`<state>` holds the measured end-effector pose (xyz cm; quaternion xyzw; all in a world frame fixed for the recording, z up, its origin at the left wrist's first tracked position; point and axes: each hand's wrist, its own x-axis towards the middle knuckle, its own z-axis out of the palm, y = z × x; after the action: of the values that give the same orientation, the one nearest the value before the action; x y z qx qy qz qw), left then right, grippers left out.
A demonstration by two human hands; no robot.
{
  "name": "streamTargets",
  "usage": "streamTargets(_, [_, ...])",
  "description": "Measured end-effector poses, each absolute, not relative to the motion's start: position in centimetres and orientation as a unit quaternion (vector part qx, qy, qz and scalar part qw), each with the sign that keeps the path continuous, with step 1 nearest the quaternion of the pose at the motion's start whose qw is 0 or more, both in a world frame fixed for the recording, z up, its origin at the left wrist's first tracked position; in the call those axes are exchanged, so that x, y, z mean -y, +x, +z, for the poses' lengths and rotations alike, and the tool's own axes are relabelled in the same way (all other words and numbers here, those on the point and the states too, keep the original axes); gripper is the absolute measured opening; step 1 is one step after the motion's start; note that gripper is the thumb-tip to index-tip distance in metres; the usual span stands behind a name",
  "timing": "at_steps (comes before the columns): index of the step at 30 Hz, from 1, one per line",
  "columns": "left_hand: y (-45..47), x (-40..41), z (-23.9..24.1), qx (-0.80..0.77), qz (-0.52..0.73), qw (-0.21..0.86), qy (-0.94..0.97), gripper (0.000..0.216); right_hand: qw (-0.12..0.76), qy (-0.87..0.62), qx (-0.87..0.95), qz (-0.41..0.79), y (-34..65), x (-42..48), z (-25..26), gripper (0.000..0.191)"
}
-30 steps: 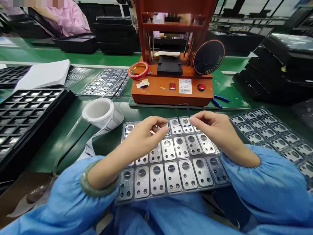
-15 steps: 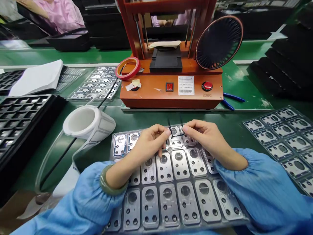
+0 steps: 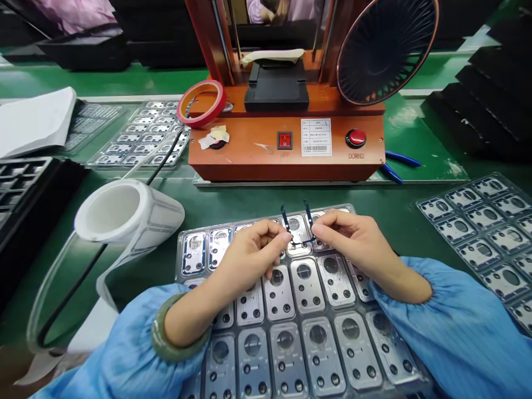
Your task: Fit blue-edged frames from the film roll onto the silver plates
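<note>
A clear tray (image 3: 353,354) of several silver metal plates with round holes lies in front of me. Both hands hover over its far rows. My left hand (image 3: 249,257) and my right hand (image 3: 347,238) each pinch one side of a small dark U-shaped film piece (image 3: 300,227), whose two blue tabs stick up between the fingertips. The film hangs just above a plate in the tray's far row. Blue sleeves cover both forearms, and a green bangle (image 3: 166,346) sits on my left wrist.
An orange press machine (image 3: 286,147) with a red switch and a red button stands behind the tray, a dark round fan (image 3: 384,47) on its right. Red tape ring (image 3: 201,102), white label roll (image 3: 124,210), blue pliers (image 3: 397,166), more part trays left and right, black trays at both sides.
The view has closed in and tilted down. Both hands came together and now pinch the dark film piece between them, slightly lower and nearer over the tray.
</note>
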<state>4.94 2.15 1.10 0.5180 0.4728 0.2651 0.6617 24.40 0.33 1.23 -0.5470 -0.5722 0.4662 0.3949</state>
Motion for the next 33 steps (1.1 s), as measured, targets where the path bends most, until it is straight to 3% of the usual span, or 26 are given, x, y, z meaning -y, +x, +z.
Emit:
streamTargets(9, [4.4,-1.9,-0.1,-0.464,0.293,0.474,0.688,0.018,0.364,-0.55,0.68,0.321,24.1,0.7,1.3,0.013])
streamTargets(17, [4.8,-1.9,-0.6,-0.426,0.25,0.395,0.774,0.016,0.311,-0.579,0.69,0.302,23.8,0.7,1.0,0.015])
streamTargets(33, [4.9,-2.0,-0.5,-0.45,0.229,0.402,0.764,0.016,0.291,-0.583,0.694,0.306,23.8,0.8,0.8,0.015])
